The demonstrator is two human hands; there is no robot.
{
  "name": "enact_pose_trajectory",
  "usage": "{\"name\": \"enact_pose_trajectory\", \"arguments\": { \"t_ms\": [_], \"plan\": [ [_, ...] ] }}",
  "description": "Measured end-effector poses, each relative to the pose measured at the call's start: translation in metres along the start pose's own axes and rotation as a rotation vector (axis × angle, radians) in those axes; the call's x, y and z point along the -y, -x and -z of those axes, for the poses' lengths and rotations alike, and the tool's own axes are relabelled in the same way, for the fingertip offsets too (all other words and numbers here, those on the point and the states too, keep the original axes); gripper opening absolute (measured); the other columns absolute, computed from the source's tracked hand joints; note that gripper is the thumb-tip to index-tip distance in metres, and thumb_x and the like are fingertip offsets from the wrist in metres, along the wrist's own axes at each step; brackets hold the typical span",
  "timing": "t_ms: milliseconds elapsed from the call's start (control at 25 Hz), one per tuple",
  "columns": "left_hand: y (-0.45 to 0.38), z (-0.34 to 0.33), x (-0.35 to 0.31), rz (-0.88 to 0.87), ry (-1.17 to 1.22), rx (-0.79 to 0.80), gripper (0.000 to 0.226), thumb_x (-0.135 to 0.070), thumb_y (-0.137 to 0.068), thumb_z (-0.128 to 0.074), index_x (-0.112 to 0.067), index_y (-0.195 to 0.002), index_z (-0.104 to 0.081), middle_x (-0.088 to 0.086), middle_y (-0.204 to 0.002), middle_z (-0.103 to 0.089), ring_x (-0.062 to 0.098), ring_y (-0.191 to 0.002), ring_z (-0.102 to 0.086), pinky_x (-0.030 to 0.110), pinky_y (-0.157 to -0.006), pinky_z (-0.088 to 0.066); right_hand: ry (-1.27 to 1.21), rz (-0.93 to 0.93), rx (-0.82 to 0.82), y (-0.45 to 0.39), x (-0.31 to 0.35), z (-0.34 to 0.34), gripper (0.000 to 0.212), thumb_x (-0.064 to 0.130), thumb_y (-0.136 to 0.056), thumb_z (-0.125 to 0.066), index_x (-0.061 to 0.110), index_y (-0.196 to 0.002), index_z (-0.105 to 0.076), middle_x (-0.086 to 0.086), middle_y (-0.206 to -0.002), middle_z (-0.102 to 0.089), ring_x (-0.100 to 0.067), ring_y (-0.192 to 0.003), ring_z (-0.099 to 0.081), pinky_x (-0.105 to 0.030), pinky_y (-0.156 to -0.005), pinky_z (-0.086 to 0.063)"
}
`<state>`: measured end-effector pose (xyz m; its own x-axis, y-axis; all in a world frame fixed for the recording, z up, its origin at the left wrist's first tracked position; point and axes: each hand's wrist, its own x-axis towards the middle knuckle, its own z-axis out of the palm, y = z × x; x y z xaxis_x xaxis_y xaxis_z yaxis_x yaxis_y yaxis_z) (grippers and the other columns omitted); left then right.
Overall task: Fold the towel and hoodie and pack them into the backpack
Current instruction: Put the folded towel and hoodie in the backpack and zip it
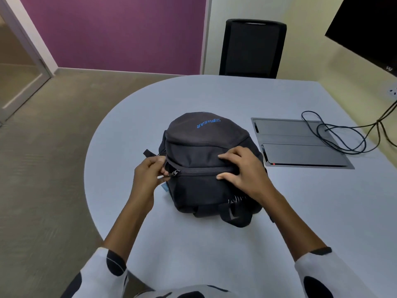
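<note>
A black backpack [199,147] with blue lettering lies on the grey table [214,244], its top towards me and bulging. Its zipper line runs closed across the middle. My left hand [148,173] pinches the zipper pull [175,173] at the backpack's left side. My right hand [240,171] rests on the right part of the backpack, thumb below the zipper line and fingers above it, gripping the fabric there. No towel or hoodie is in sight; a small blue scrap [164,187] shows at the backpack's left edge.
A flat grey cable hatch [300,145] is set in the table to the right, with black cables [343,134] looped over it. A black chair [252,48] stands at the far edge. A dark screen [369,29] hangs at upper right.
</note>
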<state>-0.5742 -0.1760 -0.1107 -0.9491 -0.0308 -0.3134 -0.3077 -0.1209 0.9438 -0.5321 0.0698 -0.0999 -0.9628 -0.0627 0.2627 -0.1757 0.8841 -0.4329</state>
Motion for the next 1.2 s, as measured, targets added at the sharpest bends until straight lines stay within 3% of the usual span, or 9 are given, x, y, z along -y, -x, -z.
{"name": "enact_pose_trajectory", "arguments": {
  "t_ms": [80, 200, 360, 480, 600, 760, 840, 1040, 1200],
  "plan": [
    [0.002, -0.002, 0.003, -0.069, -0.224, 0.060, 0.013, -0.021, -0.092, -0.059, -0.009, -0.094, -0.064, 0.007, -0.076, -0.054, 0.014, -0.069, -0.054, 0.026, -0.067, -0.053, 0.059, 0.160, -0.023, -0.003, 0.033, -0.019, 0.060, 0.042, -0.065, -0.079, 0.012, -0.116, -0.066, -0.006, -0.109, -0.060, -0.024, -0.103, -0.055, -0.035, -0.091, -0.043],
    [0.006, 0.000, 0.002, -0.249, -0.632, 0.106, 0.013, -0.023, -0.080, -0.074, -0.022, -0.090, -0.067, -0.003, -0.070, -0.048, 0.007, -0.061, -0.049, 0.006, -0.054, -0.039, 0.208, 0.302, -0.023, -0.009, 0.071, -0.054, 0.064, 0.033, -0.056, -0.087, 0.008, -0.111, -0.066, -0.010, -0.107, -0.061, -0.028, -0.103, -0.057, -0.038, -0.090, -0.045],
    [0.000, 0.008, 0.003, -0.370, -0.980, 0.059, 0.013, -0.021, -0.076, -0.078, -0.013, -0.085, -0.074, -0.005, -0.077, -0.041, 0.010, -0.068, -0.051, 0.016, -0.057, -0.032, 0.374, 0.311, -0.047, -0.019, 0.077, -0.073, 0.060, 0.018, -0.052, -0.089, 0.002, -0.105, -0.067, -0.012, -0.096, -0.064, -0.030, -0.090, -0.062, -0.037, -0.078, -0.050],
    [-0.008, 0.016, 0.004, -0.413, -0.786, 0.067, 0.009, -0.025, -0.076, -0.078, -0.020, -0.084, -0.077, -0.005, -0.075, -0.047, 0.012, -0.068, -0.052, 0.028, -0.062, -0.043, 0.336, 0.220, -0.099, -0.023, 0.075, -0.078, 0.046, 0.009, -0.054, -0.088, 0.002, -0.096, -0.070, -0.009, -0.081, -0.066, -0.027, -0.071, -0.061, -0.033, -0.060, -0.052],
    [-0.014, 0.022, 0.000, -0.330, -0.535, 0.067, 0.005, -0.026, -0.073, -0.080, -0.026, -0.075, -0.076, -0.009, -0.078, -0.056, 0.006, -0.077, -0.055, 0.019, -0.069, -0.044, 0.264, 0.113, -0.104, -0.025, 0.081, -0.075, 0.021, 0.005, -0.058, -0.085, 0.009, -0.072, -0.070, -0.003, -0.062, -0.064, -0.024, -0.059, -0.058, -0.030, -0.051, -0.049],
    [-0.014, 0.007, 0.003, -0.169, -0.296, 0.098, 0.009, -0.016, -0.075, -0.078, -0.016, -0.068, -0.072, -0.011, -0.067, -0.067, 0.007, -0.073, -0.064, 0.032, -0.079, -0.054, 0.138, -0.059, -0.081, -0.027, 0.085, -0.061, 0.016, 0.001, -0.067, -0.078, 0.010, -0.080, -0.072, -0.004, -0.071, -0.068, -0.026, -0.071, -0.062, -0.034, -0.061, -0.050],
    [-0.018, -0.001, 0.003, -0.157, -0.265, 0.104, 0.014, -0.012, -0.077, -0.077, -0.018, -0.066, -0.071, -0.011, -0.066, -0.068, 0.005, -0.071, -0.065, 0.031, -0.080, -0.055, 0.106, -0.115, -0.069, -0.028, 0.083, -0.053, 0.016, 0.006, -0.074, -0.076, 0.012, -0.089, -0.073, -0.003, -0.079, -0.070, -0.024, -0.080, -0.063, -0.031, -0.069, -0.046],
    [-0.043, 0.007, 0.011, -0.034, -0.156, 0.013, 0.013, -0.008, -0.080, -0.074, -0.014, -0.068, -0.071, 0.007, -0.076, -0.071, 0.028, -0.081, -0.069, 0.034, -0.082, -0.057, 0.043, -0.202, -0.144, -0.019, 0.066, -0.032, 0.014, 0.009, -0.074, -0.078, 0.015, -0.087, -0.075, 0.002, -0.080, -0.072, -0.017, -0.078, -0.064, -0.023, -0.071, -0.041],
    [-0.047, 0.001, 0.022, 0.061, -0.106, 0.107, 0.005, -0.004, -0.086, -0.066, 0.000, -0.084, -0.067, 0.015, -0.081, -0.069, 0.017, -0.068, -0.071, 0.027, -0.071, -0.060, 0.049, -0.207, -0.160, -0.006, 0.051, -0.025, 0.018, 0.006, -0.070, -0.080, 0.013, -0.085, -0.074, 0.002, -0.078, -0.071, -0.017, -0.076, -0.064, -0.033, -0.073, -0.053]
  ]
}}
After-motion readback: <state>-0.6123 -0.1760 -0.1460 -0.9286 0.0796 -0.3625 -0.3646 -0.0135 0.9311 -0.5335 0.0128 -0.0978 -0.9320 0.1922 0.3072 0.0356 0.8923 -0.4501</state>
